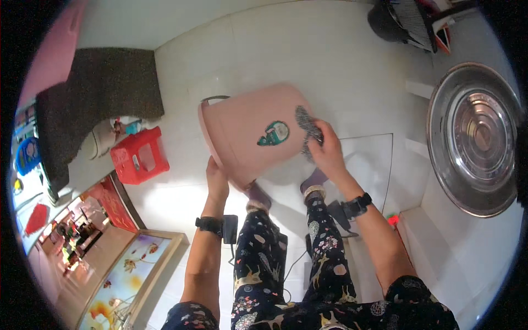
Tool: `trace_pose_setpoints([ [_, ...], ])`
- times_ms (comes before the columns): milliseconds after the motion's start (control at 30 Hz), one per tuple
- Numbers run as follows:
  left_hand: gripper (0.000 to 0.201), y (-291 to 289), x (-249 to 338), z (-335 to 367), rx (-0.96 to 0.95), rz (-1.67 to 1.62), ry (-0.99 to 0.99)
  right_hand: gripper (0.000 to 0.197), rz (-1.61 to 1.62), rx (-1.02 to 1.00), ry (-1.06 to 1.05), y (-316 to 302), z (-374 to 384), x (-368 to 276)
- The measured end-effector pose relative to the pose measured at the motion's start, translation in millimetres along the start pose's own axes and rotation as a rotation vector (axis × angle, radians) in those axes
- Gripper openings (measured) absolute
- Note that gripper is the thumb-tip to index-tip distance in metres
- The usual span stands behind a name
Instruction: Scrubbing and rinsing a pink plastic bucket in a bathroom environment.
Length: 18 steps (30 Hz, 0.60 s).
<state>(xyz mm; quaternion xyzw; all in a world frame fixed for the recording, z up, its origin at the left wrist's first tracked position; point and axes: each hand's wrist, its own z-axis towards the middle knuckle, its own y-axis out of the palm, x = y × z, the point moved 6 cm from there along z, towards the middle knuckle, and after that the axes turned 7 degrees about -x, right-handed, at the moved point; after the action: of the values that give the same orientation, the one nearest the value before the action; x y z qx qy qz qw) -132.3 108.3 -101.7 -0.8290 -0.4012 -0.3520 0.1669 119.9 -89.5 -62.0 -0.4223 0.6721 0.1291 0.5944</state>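
A pink plastic bucket (242, 124) is tipped on its side in front of me, its rim toward the left and its base toward the right. A green and white sticker (275, 133) is on its wall, and a dark handle (215, 99) shows at the far end of the rim. My left hand (218, 181) grips the near part of the rim; some fingers are hidden behind it. Closed around a grey, mottled cleaning cloth (304, 124), my right hand (329, 147) is at the base end of the bucket. The cloth seems to touch the wall there.
A red plastic stool (140, 157) stands left, near a dark mat (124, 82). At the right is a large round metal lid or basin (445, 137). A dark broom and dustpan (393, 25) are at the far right. My feet stand on pale tiles (352, 77) close to the bucket.
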Motion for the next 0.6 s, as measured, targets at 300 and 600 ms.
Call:
trace_pose_setpoints([
  [300, 0.04, -16, -23, -17, -0.015, -0.041, 0.033, 0.061, -0.459, -0.288, -0.327, 164, 21, 3],
  [600, 0.054, -97, -29, -20, 0.425, 0.262, 0.016, 0.029, -0.667, -0.419, -0.083, 244, 54, 32],
])
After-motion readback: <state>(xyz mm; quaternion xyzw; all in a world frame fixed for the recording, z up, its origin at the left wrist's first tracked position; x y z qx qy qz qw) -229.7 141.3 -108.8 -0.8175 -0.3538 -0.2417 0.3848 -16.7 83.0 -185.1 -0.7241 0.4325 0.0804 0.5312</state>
